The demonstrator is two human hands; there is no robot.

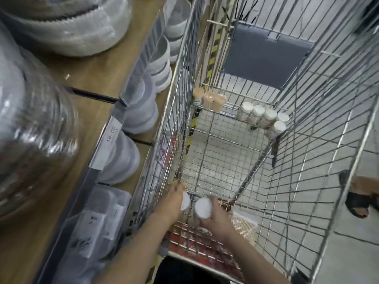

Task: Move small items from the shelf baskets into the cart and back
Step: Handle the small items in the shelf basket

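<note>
The cart [320, 181] stands to the right of the shelf [88, 83]. In the cart's far left corner stand three jars [209, 100]; five capped jars [264, 117] stand in its far right corner. At the near end, the left hand [170, 203] and right hand [215, 220] each hold a jar, side by side. Stacked containers [141, 111] sit on the lower shelf, left of the cart.

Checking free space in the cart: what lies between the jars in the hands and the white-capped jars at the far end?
Head view: only bare wire cart floor between the held jars and the white-capped jars.
</note>
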